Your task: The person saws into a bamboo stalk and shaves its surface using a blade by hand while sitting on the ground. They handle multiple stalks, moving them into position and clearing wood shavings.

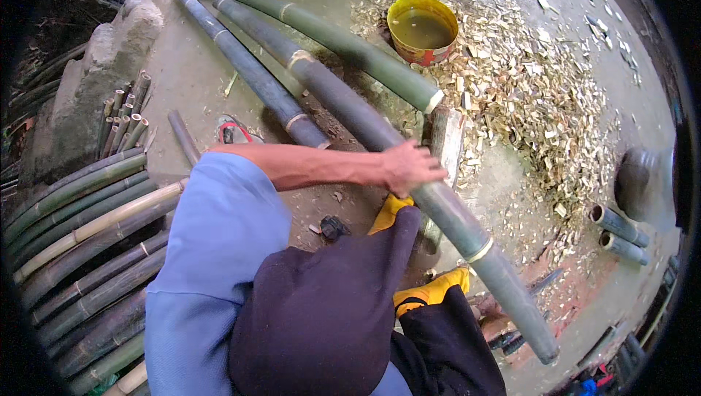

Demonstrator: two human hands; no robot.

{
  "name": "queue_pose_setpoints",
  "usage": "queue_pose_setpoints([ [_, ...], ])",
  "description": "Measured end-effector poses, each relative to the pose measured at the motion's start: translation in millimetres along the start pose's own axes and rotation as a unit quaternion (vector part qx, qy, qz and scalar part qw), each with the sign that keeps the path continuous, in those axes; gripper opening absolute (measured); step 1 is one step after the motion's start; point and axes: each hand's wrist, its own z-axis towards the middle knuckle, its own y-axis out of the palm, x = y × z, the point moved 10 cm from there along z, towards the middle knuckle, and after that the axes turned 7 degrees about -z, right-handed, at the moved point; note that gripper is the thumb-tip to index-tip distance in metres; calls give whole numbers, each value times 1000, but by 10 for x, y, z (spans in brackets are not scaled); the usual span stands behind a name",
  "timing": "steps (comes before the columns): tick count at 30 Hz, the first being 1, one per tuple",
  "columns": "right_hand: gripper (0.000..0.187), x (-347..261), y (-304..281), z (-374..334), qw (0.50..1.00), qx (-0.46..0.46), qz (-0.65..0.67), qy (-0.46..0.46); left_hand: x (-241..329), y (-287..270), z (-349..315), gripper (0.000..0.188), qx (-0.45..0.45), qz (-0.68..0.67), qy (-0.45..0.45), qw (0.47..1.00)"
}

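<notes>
My left hand (410,169) lies over a long, thick, dark bamboo pole (350,115), its fingers bent across the pole's far right side. The pole slants from the upper left to the lower right and crosses a pale wooden block (444,140). Past my right knee, what looks like my right hand (493,317) shows in part beside the pole, its fingers hidden. A dark, narrow, blade-like thing (546,280) appears beyond the pole there. Two more poles, a green bamboo (343,49) and a bluish bamboo (248,67), lie alongside.
Wood chips (526,89) spread widely around a yellow bucket (422,27) of murky liquid. Stacked bamboo poles (87,250) fill the left side, near a bundle of short canes (124,118). Short bamboo pieces (621,235) and a dark round pot (637,184) are at the right.
</notes>
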Motion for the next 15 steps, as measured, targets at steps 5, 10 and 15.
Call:
queue_pose_setpoints([
  [5,87,-17,188,-65,999,-35,1,-4,-9,326,-136,63,48,31,23,998],
  [10,88,35,159,-59,999,-32,7,-7,-1106,8,-836,54,164,55,12,985],
  [15,90,43,200,-48,998,-41,39,-17,-2653,-861,-2144,59,232,135,-266,926],
])
